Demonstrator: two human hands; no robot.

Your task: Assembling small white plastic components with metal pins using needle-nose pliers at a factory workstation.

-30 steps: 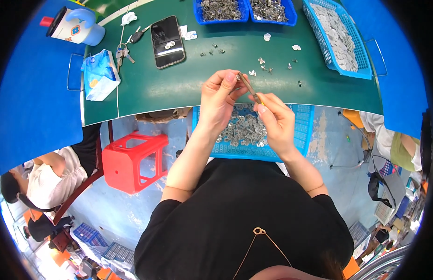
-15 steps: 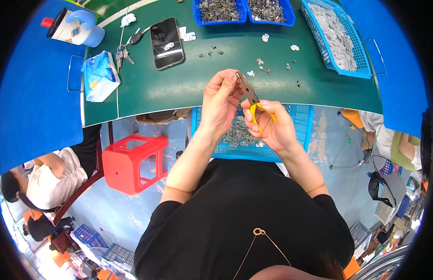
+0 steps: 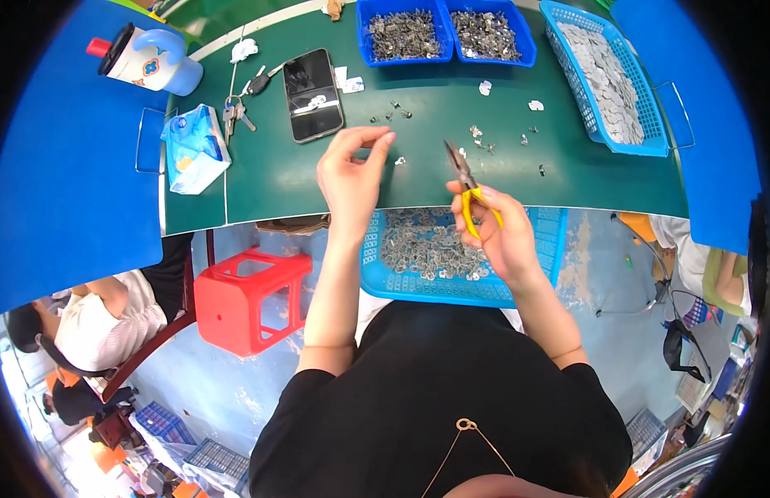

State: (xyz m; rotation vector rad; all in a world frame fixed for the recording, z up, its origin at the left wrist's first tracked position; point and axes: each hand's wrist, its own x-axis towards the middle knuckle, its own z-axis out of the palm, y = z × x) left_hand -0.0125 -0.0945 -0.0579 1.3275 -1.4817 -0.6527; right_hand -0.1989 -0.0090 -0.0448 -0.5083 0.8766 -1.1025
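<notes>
My right hand (image 3: 509, 236) is wrapped round a pair of needle-nose pliers (image 3: 478, 207) with yellow handles, its dark jaws pointing up over the green table. To its left, my left hand (image 3: 350, 178) is raised over the table edge with thumb and forefinger nearly together; anything between them is too small to make out. A small metal piece (image 3: 401, 161) lies just right of those fingertips. Several dark metal clips (image 3: 395, 105) sit a little beyond them. Below both hands, a light blue basket (image 3: 410, 288) on my lap holds many small metal parts (image 3: 431, 249).
Two dark blue bins (image 3: 406, 62) of small metal parts stand at the back. A light blue basket (image 3: 596, 124) of flat pale pieces is at the right. A phone (image 3: 314, 124), keys (image 3: 236, 116), tissue pack (image 3: 194, 153) and cup (image 3: 157, 66) lie left. A red stool (image 3: 227, 311) stands below left.
My left hand has moved left, away from the plier tips. My right hand has lowered slightly, still holding the pliers. The whole view has shifted a little.
</notes>
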